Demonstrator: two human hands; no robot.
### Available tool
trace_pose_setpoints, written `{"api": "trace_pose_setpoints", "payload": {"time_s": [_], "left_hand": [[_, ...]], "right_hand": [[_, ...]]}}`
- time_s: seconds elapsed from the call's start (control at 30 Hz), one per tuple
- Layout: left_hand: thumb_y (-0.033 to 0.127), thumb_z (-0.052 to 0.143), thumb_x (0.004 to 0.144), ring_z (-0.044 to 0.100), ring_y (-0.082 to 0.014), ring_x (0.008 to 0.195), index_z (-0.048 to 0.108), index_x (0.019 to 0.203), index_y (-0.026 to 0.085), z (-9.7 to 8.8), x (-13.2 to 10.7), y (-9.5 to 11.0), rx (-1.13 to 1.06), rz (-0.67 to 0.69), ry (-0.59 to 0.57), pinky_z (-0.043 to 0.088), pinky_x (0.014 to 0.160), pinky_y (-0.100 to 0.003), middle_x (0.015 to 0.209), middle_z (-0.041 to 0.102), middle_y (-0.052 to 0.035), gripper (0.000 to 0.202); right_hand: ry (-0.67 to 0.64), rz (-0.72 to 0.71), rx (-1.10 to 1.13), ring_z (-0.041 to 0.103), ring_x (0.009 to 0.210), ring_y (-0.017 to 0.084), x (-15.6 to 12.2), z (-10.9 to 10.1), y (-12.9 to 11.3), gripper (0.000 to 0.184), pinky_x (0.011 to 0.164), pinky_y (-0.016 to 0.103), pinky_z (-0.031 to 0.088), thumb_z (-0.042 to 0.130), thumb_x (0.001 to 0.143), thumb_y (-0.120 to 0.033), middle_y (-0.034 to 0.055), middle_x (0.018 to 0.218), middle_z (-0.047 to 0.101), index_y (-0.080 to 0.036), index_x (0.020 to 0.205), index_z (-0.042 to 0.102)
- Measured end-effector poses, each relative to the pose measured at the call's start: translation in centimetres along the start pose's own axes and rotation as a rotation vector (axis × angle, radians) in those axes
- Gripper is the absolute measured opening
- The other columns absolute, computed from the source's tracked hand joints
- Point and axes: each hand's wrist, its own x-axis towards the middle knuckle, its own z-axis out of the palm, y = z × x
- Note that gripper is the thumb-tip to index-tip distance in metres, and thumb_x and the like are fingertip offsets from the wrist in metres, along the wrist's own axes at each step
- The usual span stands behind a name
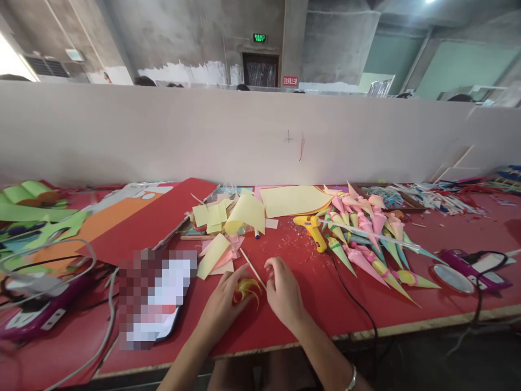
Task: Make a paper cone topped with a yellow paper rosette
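Curled yellow paper strips (pixel 249 286) sit in the curve of my left hand (pixel 222 307), which is closed around them low over the red table. Some of the strips are hidden behind its fingers. My right hand (pixel 284 293) is just to the right, its fingers pinched at the lower end of a thin pale stick (pixel 251 265). The stick slants up and left between both hands. Beyond them lie pale yellow paper pieces (pixel 214 255) and a larger curled yellow sheet (pixel 245 213).
A yellow glue gun (pixel 312 231) with a black cord lies beside a pile of pastel paper cones (pixel 366 239). A phone (pixel 171 298) rests at left. Red and orange sheets (pixel 150 220) are behind it. Purple power strips (pixel 474 271) stand at the sides. A pale partition (pixel 195 136) closes the back.
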Motion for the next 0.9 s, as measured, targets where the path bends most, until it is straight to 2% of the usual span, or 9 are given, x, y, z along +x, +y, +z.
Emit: {"api": "trace_pose_setpoints", "payload": {"time_s": [0.13, 0.27, 0.37, 0.5, 0.6, 0.67, 0.77, 0.9], "left_hand": [[0.018, 0.051, 0.074, 0.053, -0.0177, 0.094, 0.037, 0.121, 0.024, 0.4, 0.0, -0.3, -0.034, 0.04, 0.034, 0.046, 0.081, -0.031, 0.102, 0.056, -0.0038, 0.049], [0.019, 0.051, 0.075, 0.05, -0.0177, 0.099, 0.034, 0.123, 0.023, 0.6, 0.0, -0.3, -0.042, 0.081, 0.023, 0.043, 0.087, -0.032, 0.107, 0.053, -0.0054, 0.051], [0.021, 0.052, 0.076, 0.044, -0.0197, 0.109, 0.032, 0.123, 0.025, 0.6, 0.0, -0.2, -0.017, 0.126, 0.028, 0.04, 0.091, -0.034, 0.114, 0.048, -0.0063, 0.051], [0.023, 0.052, 0.076, 0.036, -0.022, 0.118, 0.031, 0.122, 0.025, 0.6, -0.1, -0.3, 0.039, 0.143, 0.121, 0.038, 0.093, -0.037, 0.123, 0.039, -0.008, 0.051], [0.027, 0.053, 0.075, 0.044, -0.0215, 0.11, 0.036, 0.114, 0.023, 0.5, -0.2, -0.3, 0.055, 0.097, 0.207, 0.043, 0.087, -0.035, 0.113, 0.042, -0.0074, 0.043], [0.031, 0.055, 0.072, 0.049, -0.0212, 0.102, 0.041, 0.103, 0.022, 0.4, -0.3, -0.2, 0.066, 0.08, 0.217, 0.047, 0.077, -0.033, 0.105, 0.044, -0.006, 0.035], [0.037, 0.059, 0.067, 0.054, -0.0191, 0.086, 0.044, 0.087, 0.021, 0.0, -0.4, 0.4, 0.088, 0.077, 0.167, 0.047, 0.061, -0.028, 0.093, 0.048, -0.0036, 0.03], [0.038, 0.049, 0.074, 0.051, -0.0116, 0.058, 0.045, 0.072, 0.02, -0.5, -0.5, 1.0, 0.117, 0.08, 0.113, 0.041, 0.054, -0.023, 0.07, 0.051, 0.0016, 0.019]], "right_hand": [[-0.021, -0.021, 0.081, 0.051, 0.074, 0.017, 0.3, 0.0, 0.7, 0.033, 0.066, 0.028, 0.043, 0.034, 0.061, 0.0, 0.003, 0.081, 0.051, -0.021, 0.083, 0.045], [-0.11, -0.119, 0.135, 0.05, 0.079, 0.017, 0.3, -0.1, 0.7, 0.036, 0.071, 0.029, 0.043, 0.031, 0.059, 0.002, 0.0034, 0.084, 0.049, -0.02, 0.084, 0.044], [-0.135, -0.13, 0.153, 0.049, 0.082, 0.017, 0.2, -0.1, 0.7, 0.038, 0.073, 0.03, 0.044, 0.032, 0.059, 0.002, 0.0034, 0.087, 0.049, -0.02, 0.087, 0.044], [-0.135, -0.099, 0.184, 0.05, 0.079, 0.015, 0.2, 0.1, 0.9, 0.039, 0.068, 0.027, 0.045, 0.035, 0.061, 0.001, 0.0027, 0.086, 0.048, -0.02, 0.092, 0.043], [-0.122, -0.07, 0.162, 0.051, 0.073, 0.014, 0.3, 0.2, 1.0, 0.038, 0.065, 0.026, 0.045, 0.036, 0.063, 0.0, 0.0022, 0.084, 0.048, -0.02, 0.094, 0.045], [-0.132, -0.081, 0.157, 0.051, 0.075, 0.014, 0.3, 0.2, 1.0, 0.037, 0.065, 0.026, 0.045, 0.036, 0.065, -0.001, 0.0024, 0.085, 0.049, -0.02, 0.095, 0.046], [-0.174, -0.11, 0.149, 0.052, 0.078, 0.014, 0.2, 0.1, 0.8, 0.035, 0.067, 0.026, 0.045, 0.037, 0.067, -0.001, 0.0029, 0.086, 0.051, -0.02, 0.095, 0.047], [-0.161, -0.072, 0.144, 0.054, 0.073, 0.014, 0.2, 0.0, 0.7, 0.029, 0.065, 0.026, 0.045, 0.037, 0.071, -0.004, 0.0023, 0.08, 0.055, -0.02, 0.091, 0.05]]}}
